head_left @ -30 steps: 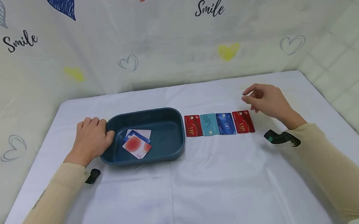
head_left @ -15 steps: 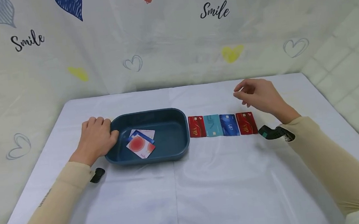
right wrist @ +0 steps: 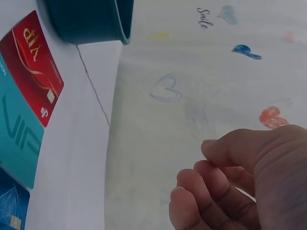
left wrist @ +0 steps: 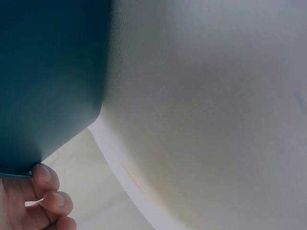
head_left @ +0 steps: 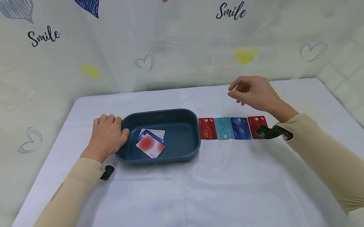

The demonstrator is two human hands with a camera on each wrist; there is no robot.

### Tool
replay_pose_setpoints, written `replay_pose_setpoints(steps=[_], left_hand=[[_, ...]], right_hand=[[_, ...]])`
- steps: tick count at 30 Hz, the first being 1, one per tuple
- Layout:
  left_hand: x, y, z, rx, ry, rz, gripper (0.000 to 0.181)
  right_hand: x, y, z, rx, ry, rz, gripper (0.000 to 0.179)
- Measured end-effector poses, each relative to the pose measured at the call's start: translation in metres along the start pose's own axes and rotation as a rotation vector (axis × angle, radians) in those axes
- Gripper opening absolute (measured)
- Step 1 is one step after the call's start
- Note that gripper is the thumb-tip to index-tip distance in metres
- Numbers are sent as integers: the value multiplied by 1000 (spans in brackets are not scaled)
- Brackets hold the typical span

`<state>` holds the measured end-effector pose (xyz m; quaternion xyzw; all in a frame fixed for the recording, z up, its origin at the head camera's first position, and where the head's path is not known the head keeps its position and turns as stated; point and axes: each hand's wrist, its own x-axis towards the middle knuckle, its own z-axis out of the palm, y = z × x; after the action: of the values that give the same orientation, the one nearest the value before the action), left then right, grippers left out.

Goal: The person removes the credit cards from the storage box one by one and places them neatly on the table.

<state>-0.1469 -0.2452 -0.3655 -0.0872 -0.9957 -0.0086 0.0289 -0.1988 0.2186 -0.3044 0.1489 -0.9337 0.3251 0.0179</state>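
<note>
From overhead, the left hand [head_left: 107,137] curls round the left rim of the blue tray [head_left: 185,142] at centre frame. The right hand [head_left: 254,94] hangs loosely curled, empty, above the card row [head_left: 232,128]. Only the right wrist view shows its fingertips [right wrist: 189,190] apart.

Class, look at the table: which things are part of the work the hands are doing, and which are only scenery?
In use: left hand, blue tray, cards in the tray, row of four cards, right hand.

Scenery: white tablecloth, heart-print backdrop.
</note>
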Motion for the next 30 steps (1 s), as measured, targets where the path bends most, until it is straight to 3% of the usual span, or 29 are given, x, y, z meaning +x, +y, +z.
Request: replay_pose_setpoints(steps=[18,30], left_hand=[[0,-1,0,-23,24,-12,40],[2,-4,2,-31,39,-8,38]], right_hand=[[35,-50,36,36,-20,-150,18],[51,-84,66,66,-92,-225,15]])
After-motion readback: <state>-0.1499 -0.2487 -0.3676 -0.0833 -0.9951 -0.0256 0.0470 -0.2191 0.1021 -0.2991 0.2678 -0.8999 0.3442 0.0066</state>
